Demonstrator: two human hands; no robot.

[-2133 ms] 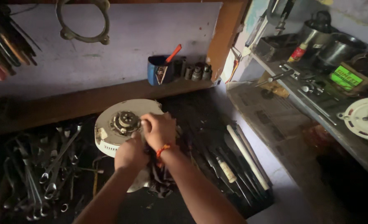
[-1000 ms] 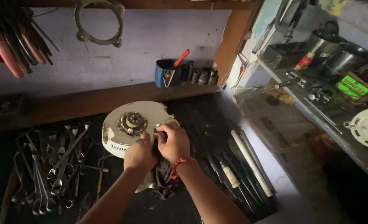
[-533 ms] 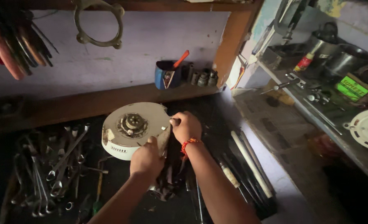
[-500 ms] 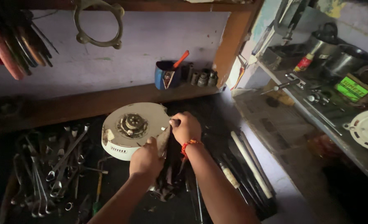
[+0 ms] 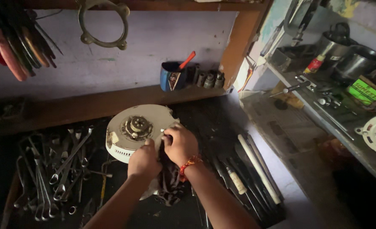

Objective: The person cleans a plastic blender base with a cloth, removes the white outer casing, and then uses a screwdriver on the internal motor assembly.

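Note:
A round white motor housing [image 5: 143,112] with a metal hub in its middle lies on the dark bench. Both of my hands meet at its near right rim. My left hand [image 5: 143,160] curls over the rim and grips the housing. My right hand [image 5: 181,145], with an orange thread band on its wrist, presses its fingertips to the rim and holds a dark cloth [image 5: 169,183]. The cloth hangs down between my wrists. The near edge of the housing is hidden under my hands.
Several spanners [image 5: 54,167] lie heaped to the left. Long files and a white tube [image 5: 258,167] lie to the right. A blue cup [image 5: 171,76] with an orange-handled tool stands on the wooden ledge, sockets beside it. Pliers and a metal ring [image 5: 103,25] hang above. A cluttered shelf runs along the right.
My right hand has slid from the housing's right rim back toward me. My left hand has risen to meet it, and both now bunch at the near right rim with the cloth.

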